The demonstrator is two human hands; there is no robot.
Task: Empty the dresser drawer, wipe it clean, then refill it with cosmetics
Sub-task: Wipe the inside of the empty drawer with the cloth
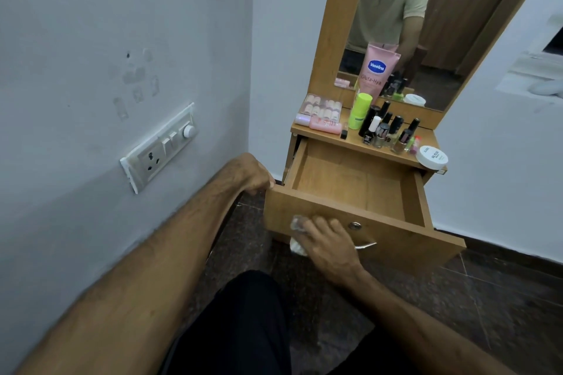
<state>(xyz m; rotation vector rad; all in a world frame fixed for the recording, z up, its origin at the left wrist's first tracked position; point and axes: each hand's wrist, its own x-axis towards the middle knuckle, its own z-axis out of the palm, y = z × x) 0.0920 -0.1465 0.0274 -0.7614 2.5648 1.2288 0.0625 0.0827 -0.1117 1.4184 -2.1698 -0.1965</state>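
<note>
The wooden dresser drawer [359, 183] is pulled out and holds nothing inside. My left hand [254, 175] grips the drawer's front left corner. My right hand [323, 240] presses a white wipe [297, 224] against the outside of the drawer front, just left of the round lock [355, 225] and the metal handle [365, 245]. On the dresser top [353, 143] stand the cosmetics: a pink Vaseline tube [376, 73], a green bottle [359, 111], several nail polish bottles [387, 129], a nail set box [323, 106], a pink tube [324, 125] and a white jar [431, 157].
A mirror [426, 24] rises behind the dresser top and reflects a person in a beige shirt. A switch and socket panel [161, 146] is on the left wall. My dark-trousered knee [240, 323] is below the drawer, over a dark tiled floor [457, 298].
</note>
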